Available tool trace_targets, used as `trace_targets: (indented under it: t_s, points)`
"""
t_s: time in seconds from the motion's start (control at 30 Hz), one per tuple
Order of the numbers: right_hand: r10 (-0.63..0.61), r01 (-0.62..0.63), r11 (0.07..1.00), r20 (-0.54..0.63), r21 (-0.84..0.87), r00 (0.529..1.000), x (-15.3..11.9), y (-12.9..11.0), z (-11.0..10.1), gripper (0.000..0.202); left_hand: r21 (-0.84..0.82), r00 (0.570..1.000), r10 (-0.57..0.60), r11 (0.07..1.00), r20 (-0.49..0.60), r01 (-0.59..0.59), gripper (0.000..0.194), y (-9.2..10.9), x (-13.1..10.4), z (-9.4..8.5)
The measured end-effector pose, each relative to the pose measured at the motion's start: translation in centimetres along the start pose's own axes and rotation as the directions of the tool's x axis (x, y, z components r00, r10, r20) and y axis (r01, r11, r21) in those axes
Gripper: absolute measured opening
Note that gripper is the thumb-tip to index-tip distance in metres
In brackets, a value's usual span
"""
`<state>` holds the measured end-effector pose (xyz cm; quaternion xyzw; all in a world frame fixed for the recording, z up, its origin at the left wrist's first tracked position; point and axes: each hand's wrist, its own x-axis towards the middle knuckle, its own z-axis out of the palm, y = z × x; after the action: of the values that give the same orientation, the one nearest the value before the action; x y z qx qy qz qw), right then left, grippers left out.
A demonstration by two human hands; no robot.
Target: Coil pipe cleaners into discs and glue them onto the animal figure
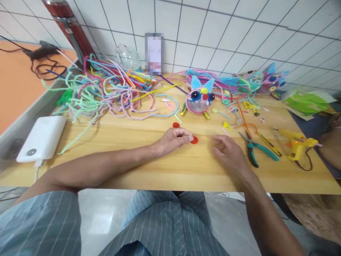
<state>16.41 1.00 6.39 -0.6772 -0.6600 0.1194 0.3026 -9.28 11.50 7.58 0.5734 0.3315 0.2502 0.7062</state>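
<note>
Between the thumb and fingertips of my left hand (176, 139) is the edge of a small red disc (195, 140), held at the tabletop. Just beyond that hand lies a second red round piece (176, 125). My right hand (229, 153) is to the right of the disc, slightly blurred, its fingers bent and the thumb apart from them. I see nothing in it. Farther back stands a clear ball-shaped figure (199, 103) with blue fuzzy ears, dark eyes and a red nose.
Pipe cleaners (90, 92) are heaped at the back left. Pliers (255, 149) and a yellow glue gun (295, 142) lie right. A white power bank (42, 138) sits left. A phone (154, 53) leans on the tiled wall beside a red flask (68, 28). Someone's arm (330, 142) shows at far right.
</note>
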Motion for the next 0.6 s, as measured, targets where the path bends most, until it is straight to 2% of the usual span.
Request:
trace_targets:
  t_s: [0.13,0.27,0.47,0.6]
  points:
    - [0.02,-0.011,0.995,-0.092,0.097,0.996,-1.4,-0.5,-0.9,0.023,0.025,1.0,-0.002,1.0,0.027,0.001,0.036,-0.3,-0.6,0.3]
    - [0.042,-0.018,0.989,-0.158,0.15,0.987,-2.2,-2.6,-1.1,0.016,0.042,0.998,0.02,0.999,0.064,-0.023,0.038,-0.4,-0.8,0.4]
    - [-0.026,0.038,0.971,-0.053,0.234,0.998,-1.4,-6.3,0.8,0.017,0.081,0.994,0.061,0.994,0.087,-0.068,0.037,-0.7,-0.9,0.3]
    - [-0.062,0.069,0.965,-0.033,0.254,0.998,-0.6,-7.3,2.2,0.014,0.062,0.987,0.101,0.992,0.127,-0.109,0.03,-0.8,-1.0,0.5]
